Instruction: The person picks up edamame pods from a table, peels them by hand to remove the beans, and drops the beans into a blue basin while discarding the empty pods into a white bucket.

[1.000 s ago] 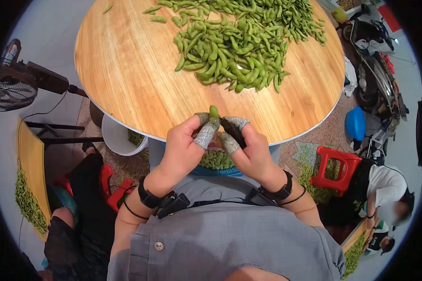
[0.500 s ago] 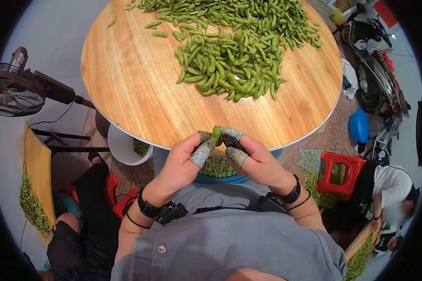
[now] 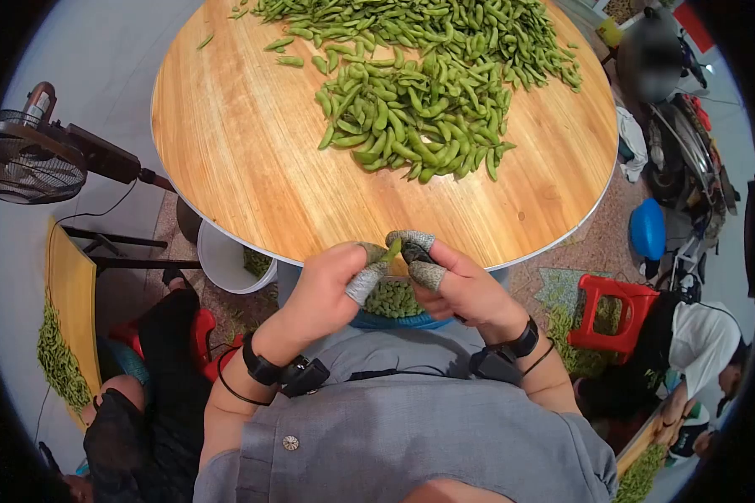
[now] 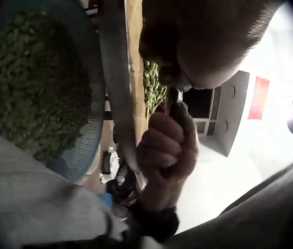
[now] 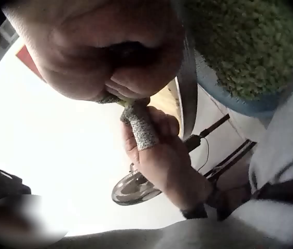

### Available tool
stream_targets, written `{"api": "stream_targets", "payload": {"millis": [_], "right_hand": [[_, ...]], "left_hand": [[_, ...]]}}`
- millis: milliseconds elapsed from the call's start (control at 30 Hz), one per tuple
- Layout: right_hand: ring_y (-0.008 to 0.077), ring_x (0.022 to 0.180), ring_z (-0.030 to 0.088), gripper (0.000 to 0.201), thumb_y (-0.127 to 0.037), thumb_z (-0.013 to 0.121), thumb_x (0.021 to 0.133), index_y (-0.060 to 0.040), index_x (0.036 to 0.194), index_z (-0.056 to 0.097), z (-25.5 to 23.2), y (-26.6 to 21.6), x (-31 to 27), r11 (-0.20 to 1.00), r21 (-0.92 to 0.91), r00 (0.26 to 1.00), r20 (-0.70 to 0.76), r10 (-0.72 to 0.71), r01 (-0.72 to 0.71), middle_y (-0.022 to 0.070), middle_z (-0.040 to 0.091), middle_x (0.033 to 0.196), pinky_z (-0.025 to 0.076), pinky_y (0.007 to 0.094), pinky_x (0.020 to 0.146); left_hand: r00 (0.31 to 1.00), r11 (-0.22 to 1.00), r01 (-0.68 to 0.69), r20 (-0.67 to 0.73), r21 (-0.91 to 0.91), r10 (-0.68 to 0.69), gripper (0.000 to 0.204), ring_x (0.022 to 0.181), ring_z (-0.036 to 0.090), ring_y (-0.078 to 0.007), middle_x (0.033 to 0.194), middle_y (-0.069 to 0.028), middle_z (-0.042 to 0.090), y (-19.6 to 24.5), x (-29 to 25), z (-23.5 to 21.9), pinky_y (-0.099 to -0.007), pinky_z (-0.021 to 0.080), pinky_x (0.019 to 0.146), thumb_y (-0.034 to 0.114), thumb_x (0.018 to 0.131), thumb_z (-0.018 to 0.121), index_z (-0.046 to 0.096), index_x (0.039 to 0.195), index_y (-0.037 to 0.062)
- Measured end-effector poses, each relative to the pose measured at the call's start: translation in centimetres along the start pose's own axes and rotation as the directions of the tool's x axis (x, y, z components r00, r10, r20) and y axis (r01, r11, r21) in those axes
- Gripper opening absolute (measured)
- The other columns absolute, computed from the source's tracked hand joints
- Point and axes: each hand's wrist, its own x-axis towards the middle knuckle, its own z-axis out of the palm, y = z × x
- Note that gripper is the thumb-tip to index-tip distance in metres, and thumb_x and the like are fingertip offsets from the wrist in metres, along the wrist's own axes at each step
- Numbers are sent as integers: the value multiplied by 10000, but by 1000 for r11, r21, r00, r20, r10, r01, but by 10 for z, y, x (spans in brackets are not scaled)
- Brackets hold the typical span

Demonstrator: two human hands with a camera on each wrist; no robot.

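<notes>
In the head view the left hand (image 3: 331, 281) pinches a green pod (image 3: 392, 251) between thumb and forefinger, both wrapped in grey finger covers. The right hand (image 3: 461, 283), its thumb and forefinger also covered, grips a small dark object (image 3: 413, 251) against the pod's end; what it is cannot be told. Both hands meet just off the table's near edge, above a blue basket (image 3: 394, 322) of shelled beans (image 3: 392, 298). A large heap of pods (image 3: 419, 109) lies on the round wooden table (image 3: 243, 159). The right wrist view shows the pod's tip (image 5: 121, 102) between the fingers.
A white bucket (image 3: 226, 260) stands under the table's left edge, with a fan (image 3: 38, 155) farther left. To the right are a red stool (image 3: 612, 314), a blue container (image 3: 648, 229) and a parked scooter (image 3: 679, 142). Other people sit at both sides near tables with pods.
Across the frames, the hands have moved slightly down and toward the wearer. The pod, upright a second ago, now tilts toward the right hand, and less of it shows.
</notes>
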Motion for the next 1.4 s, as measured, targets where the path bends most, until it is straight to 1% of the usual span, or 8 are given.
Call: {"api": "stream_targets", "payload": {"millis": [67, 100, 367, 633, 833, 900, 1133, 1400], "right_hand": [[23, 490, 271, 380, -129, 395, 956, -188, 1331, 401, -4, 0, -3, 994, 97, 998, 50, 46, -50, -70, 347, 655, 234, 179, 424], [20, 483, 253, 363, -134, 394, 962, -193, 1320, 406, -5, 0, -5, 977, 186, 991, 105, 87, -106, -70, 342, 653, 220, 178, 419], [21, 508, 275, 330, -144, 375, 964, -193, 1288, 412, 6, -12, -12, 994, 58, 996, 26, 87, -88, -72, 356, 678, 241, 177, 442], [25, 549, 322, 354, -149, 384, 954, -191, 1306, 397, 10, -13, -11, 998, -70, 998, -70, -4, -1, -68, 382, 710, 271, 182, 470], [22, 546, 329, 396, -127, 396, 951, -187, 1342, 381, -4, -3, -9, 997, -63, 997, -61, -50, 46, -66, 381, 698, 261, 180, 463], [39, 569, 394, 382, -113, 450, 941, -143, 1320, 412, -14, 1, -9, 998, 22, 997, 47, -67, 66, -61, 424, 703, 325, 198, 481], [109, 647, 537, 258, -219, 701, 800, -42, 973, 627, -18, -1, 15, 569, -749, 801, -87, -592, 340, 22, 576, 722, 439, 273, 588], [104, 685, 563, 211, -187, 682, 807, -8, 890, 609, -18, -7, 9, 713, -555, 871, 43, -490, 428, 61, 613, 746, 456, 264, 615]], "left_hand": [[946, 835, 324, 175, -445, -274, 147, 628, 535, -244, 757, -104, 568, 1, -1, -5, -341, 452, 582, 90, 819, 612, 560, 922, -1], [802, 396, 586, 439, -706, -405, 145, 598, 525, -189, 734, -68, 574, 2, 0, -5, -323, 450, 569, 133, 867, 603, 567, 906, -2], [998, 999, 21, -63, 31, -19, 146, 585, 529, -189, 681, -62, 537, 7, 10, 6, -339, 448, 527, 73, 762, 647, 564, 869, 19], [982, 788, -114, -53, 605, 182, 178, 641, 552, -317, 675, -123, 483, 15, 19, 13, -387, 456, 540, 4, 664, 601, 519, 820, 21], [981, 982, 188, -54, 32, -186, 166, 643, 552, -286, 771, -137, 557, 12, 15, 15, -326, 456, 561, -5, 777, 526, 513, 939, 30], [839, 462, 514, 313, -723, -445, 156, 643, 503, -105, 804, -36, 543, 11, 11, 12, -247, 395, 530, 31, 879, 451, 522, 1018, 31], [947, 896, 288, 239, -338, -214, 175, 625, 476, -75, 779, -3, 527, 17, 9, 19, -207, 395, 572, -11, 875, 427, 527, 1012, 32], [781, 431, 624, 541, -652, -312, 184, 712, 599, -135, 892, -59, 608, 28, 7, 3, -249, 497, 617, -5, 897, 422, 520, 1053, 1]]}}
